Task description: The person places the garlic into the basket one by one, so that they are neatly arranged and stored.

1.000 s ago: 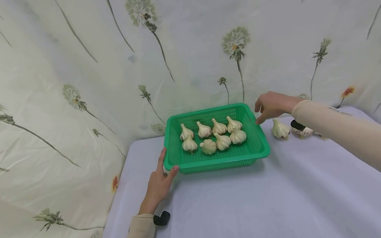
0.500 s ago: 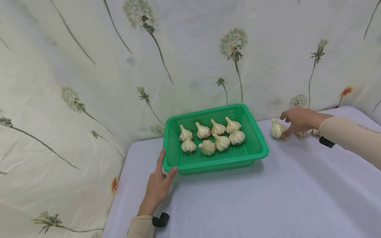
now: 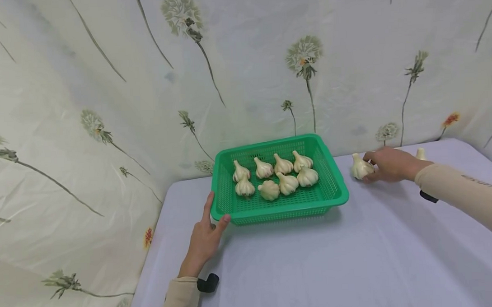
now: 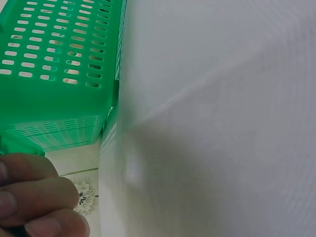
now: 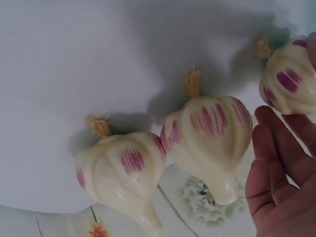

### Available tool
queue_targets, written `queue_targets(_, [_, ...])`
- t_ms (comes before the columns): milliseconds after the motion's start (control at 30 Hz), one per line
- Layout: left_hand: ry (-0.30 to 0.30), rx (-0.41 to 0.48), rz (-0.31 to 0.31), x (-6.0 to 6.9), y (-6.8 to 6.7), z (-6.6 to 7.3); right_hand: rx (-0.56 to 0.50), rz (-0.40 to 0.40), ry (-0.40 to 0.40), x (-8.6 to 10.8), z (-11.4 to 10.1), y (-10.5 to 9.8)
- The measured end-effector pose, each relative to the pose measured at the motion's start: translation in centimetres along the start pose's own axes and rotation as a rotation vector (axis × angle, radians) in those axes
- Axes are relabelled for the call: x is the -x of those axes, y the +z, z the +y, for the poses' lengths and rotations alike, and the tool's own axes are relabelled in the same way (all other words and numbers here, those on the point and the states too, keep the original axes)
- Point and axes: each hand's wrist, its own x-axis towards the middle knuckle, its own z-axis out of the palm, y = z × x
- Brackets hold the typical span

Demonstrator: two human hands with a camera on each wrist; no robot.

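Near its front-left corner, the green basket [image 3: 280, 212] has my left hand [image 3: 202, 241] against it, index finger straight along the side and thumb on the front rim. In the left wrist view other fingers [image 4: 37, 192] of this hand are bent below the basket [image 4: 54, 98]. Several garlic bulbs [image 3: 287, 183] lie inside. To the right of the basket, my right hand [image 3: 393, 164] pinches a garlic bulb [image 3: 361, 167] on the table. The right wrist view shows this purple-streaked bulb [image 5: 289, 81] between thumb and fingers, its far side cut off by the frame.
Two more bulbs, one [image 5: 210, 133] close to the right hand's fingers and one [image 5: 123, 170] touching it, lie on the white-covered table [image 3: 315, 264]. The right hand mostly hides them in the head view. A flower-patterned cloth [image 3: 247, 81] hangs behind the table.
My right hand has moved right from beside the basket's rim to the nearest loose bulb and has taken hold of it. The left hand has stayed at the basket corner.
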Motion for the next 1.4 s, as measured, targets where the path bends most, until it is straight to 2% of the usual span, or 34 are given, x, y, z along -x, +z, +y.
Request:
queue_targets(167, [-0.002,0.003,0.003,0.0,0.0,-0.1,-0.003,0.028,-0.001,-0.2,-0.3,0.2])
queue_targets(400, [-0.002,0.005,-0.004,-0.1,0.0,-0.2,-0.081,0.002,0.055,-0.2,-0.7,0.6])
queue_targets(667, [0.004,0.006,-0.001,-0.1,0.1,-0.2,-0.080,0.033,0.007,-0.6,-0.5,0.0])
queue_targets(800, [0.004,0.007,-0.002,-0.1,0.1,-0.2,-0.116,0.027,0.019,-0.6,-0.8,-1.2])
queue_targets(1167, [0.014,0.005,0.000,0.2,0.1,-0.3,-0.205,0.054,0.077,-1.0,-1.5,-6.4])
queue_targets(1400, [0.013,0.011,-0.007,0.1,-0.1,-0.1,-0.212,0.066,0.086,-2.1,-2.6,-8.7])
